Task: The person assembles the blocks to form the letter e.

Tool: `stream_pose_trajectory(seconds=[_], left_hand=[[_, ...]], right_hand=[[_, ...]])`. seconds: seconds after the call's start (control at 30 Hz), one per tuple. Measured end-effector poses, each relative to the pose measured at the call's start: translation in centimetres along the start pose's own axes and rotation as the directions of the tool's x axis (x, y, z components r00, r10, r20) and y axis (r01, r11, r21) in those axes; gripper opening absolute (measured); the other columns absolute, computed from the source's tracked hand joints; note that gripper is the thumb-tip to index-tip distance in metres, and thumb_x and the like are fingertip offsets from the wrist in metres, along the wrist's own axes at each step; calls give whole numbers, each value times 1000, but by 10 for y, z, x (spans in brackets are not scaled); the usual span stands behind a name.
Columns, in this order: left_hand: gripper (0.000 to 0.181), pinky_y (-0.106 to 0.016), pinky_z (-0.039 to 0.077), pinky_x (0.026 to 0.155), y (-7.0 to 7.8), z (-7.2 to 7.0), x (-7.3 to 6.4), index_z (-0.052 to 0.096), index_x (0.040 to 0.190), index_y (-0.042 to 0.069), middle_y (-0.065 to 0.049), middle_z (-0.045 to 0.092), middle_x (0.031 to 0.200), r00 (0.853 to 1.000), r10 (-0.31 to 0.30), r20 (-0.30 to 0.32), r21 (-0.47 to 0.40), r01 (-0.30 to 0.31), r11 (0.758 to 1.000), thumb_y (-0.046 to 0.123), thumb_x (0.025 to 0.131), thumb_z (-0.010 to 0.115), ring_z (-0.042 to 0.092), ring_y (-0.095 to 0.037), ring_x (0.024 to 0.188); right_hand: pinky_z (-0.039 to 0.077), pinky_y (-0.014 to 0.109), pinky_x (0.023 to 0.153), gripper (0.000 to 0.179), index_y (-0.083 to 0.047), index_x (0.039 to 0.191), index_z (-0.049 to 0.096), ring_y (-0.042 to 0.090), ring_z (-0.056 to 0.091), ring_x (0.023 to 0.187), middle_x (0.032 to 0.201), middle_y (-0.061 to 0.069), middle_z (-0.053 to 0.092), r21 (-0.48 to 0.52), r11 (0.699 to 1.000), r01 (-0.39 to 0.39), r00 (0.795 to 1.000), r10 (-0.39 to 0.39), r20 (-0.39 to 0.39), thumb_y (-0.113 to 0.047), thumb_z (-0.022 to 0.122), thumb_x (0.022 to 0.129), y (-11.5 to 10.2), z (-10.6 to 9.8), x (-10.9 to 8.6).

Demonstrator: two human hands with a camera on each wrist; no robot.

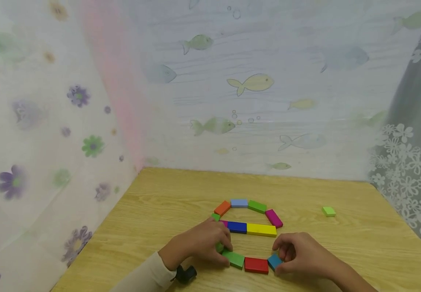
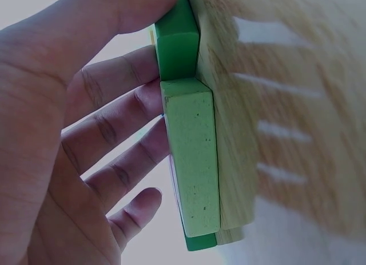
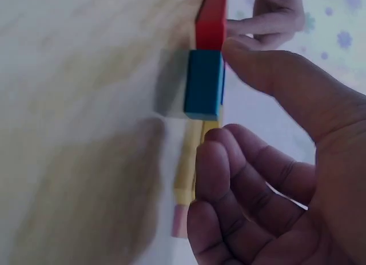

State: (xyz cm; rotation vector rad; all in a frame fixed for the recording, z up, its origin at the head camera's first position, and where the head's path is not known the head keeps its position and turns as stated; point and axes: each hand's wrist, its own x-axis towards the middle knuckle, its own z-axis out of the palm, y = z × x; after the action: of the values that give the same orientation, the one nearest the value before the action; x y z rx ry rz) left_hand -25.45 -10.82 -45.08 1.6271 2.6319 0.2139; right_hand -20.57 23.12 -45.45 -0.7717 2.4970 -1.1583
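Several coloured blocks form a ring on the table with a bar across its middle. At the ring's left, my left hand (image 1: 208,241) has its thumb and fingers around a green block (image 2: 177,48); the thumb presses it in the left wrist view. Beside the fingers is a light green block (image 2: 193,156). My right hand (image 1: 301,255) holds a small blue block (image 3: 203,84) at the ring's lower right, thumb at one end and bent fingertips by the other. Between the hands lies a red block (image 1: 256,265), close against the blue one.
The crossbar has a dark blue block (image 1: 237,227) and a long yellow block (image 1: 261,230). Along the far arc run orange (image 1: 222,208), pale blue (image 1: 239,203), green (image 1: 257,206) and magenta (image 1: 274,218) blocks. A lime block (image 1: 329,211) lies apart at right.
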Motion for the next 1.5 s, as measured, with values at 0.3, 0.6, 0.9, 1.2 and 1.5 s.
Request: stream_pose_trajectory(seconds=[0.3, 0.6, 0.9, 1.2, 1.5], left_hand=[[28, -19, 36, 80, 1, -2, -1, 82, 107, 35, 22, 67, 98, 1000, 1, -5, -3, -1, 1000, 55, 87, 79, 54, 7, 91], [28, -19, 36, 81, 1, -2, 2, 81, 108, 36, 23, 66, 100, 1000, -7, 23, -2, 7, 1000, 55, 87, 79, 53, 8, 94], [28, -19, 35, 78, 1, -3, 0, 82, 106, 35, 23, 66, 97, 1000, -5, 13, 1, 5, 1000, 55, 87, 79, 53, 8, 90], [28, -19, 34, 78, 0, 0, 1, 82, 105, 35, 23, 65, 96, 1000, -1, -2, -7, 1, 1000, 55, 86, 80, 52, 9, 90], [28, -20, 35, 80, 0, 1, 2, 82, 106, 35, 23, 65, 98, 1000, -15, 22, -15, 15, 1000, 55, 87, 79, 53, 8, 91]], right_hand=[[56, 24, 68, 39, -12, 110, 70, 5, 62, 76, 88, -2, 67, -71, 997, 30, 996, -36, -86, -35, 87, 84, -4, -20, 1], [56, 26, 70, 39, -16, 112, 73, 6, 65, 85, 109, 2, 71, -227, 972, -54, 949, -20, -314, -41, 85, 85, 4, -53, -4], [56, 36, 71, 40, -16, 114, 76, 33, 67, 101, 116, 7, 69, -354, 920, -168, 866, -34, -499, -41, 86, 84, 27, -77, -4], [55, 60, 78, 56, -3, 130, 69, 53, 62, 113, 135, 31, 58, -312, 904, -292, 832, 79, -549, -40, 81, 90, 62, -103, -12], [54, 62, 83, 69, 3, 147, 53, 56, 52, 127, 146, 37, 50, -214, 885, -413, 815, 253, -522, -44, 69, 99, 87, -121, -19]])
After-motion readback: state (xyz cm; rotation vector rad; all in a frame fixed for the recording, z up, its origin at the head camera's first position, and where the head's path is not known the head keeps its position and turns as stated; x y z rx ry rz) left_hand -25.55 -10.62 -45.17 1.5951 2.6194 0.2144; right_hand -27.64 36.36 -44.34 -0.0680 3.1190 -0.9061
